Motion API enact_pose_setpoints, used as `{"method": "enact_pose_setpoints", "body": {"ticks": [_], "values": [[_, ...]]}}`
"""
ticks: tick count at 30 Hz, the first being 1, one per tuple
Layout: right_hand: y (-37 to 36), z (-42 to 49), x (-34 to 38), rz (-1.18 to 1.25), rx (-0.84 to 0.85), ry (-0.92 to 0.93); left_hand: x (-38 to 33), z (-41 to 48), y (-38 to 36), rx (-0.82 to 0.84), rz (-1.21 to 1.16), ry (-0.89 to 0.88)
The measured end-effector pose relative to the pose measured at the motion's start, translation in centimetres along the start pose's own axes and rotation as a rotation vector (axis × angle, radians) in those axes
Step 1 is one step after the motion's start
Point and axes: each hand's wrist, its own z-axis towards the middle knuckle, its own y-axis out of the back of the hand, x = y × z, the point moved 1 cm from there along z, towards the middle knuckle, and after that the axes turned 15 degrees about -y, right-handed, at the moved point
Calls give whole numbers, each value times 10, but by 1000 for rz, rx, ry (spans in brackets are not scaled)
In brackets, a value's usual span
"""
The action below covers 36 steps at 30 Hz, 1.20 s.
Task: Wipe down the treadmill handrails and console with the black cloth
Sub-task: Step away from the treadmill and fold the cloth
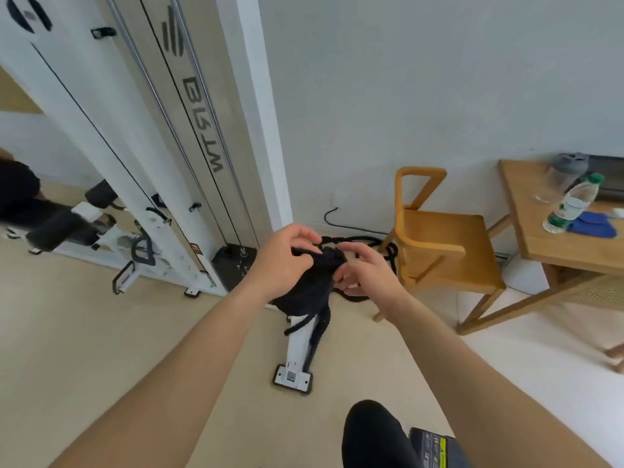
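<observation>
A black cloth (305, 292) hangs bunched between both hands at the middle of the view, with loose strands dangling below it. My left hand (282, 261) grips its upper left part with curled fingers. My right hand (366, 270) pinches the cloth's top right edge, its other fingers spread. A white machine (141, 157) with black lettering stands upright against the wall at the left, its foot bar (297, 352) lying on the floor under the cloth. No handrail or console is plainly visible.
A wooden chair (442, 244) stands right of my hands, with black cables (358, 239) on the floor behind. A wooden table (553, 241) at far right bears a plastic bottle (570, 204), a glass and a blue cloth. My knee (374, 437) shows at the bottom.
</observation>
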Motion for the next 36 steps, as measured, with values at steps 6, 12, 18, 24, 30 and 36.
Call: {"method": "enact_pose_setpoints", "body": {"ticks": [6, 12, 18, 24, 30, 36], "values": [[29, 20, 7, -264, -230, 137, -7, 65, -9, 235, -53, -80], [95, 52, 1, 9, -335, 153, -22, 141, -54, 342, -113, -117], [196, 54, 18, 61, -378, 227, -38, 239, -121, 388, -204, -93], [285, 56, 41, -15, -528, 179, -72, 315, -206, 512, -294, -143], [355, 66, 37, -71, -662, 80, -124, 362, -292, 746, -470, -217], [415, 81, 47, -45, -904, 118, -160, 405, -381, 962, -362, -344]]}}
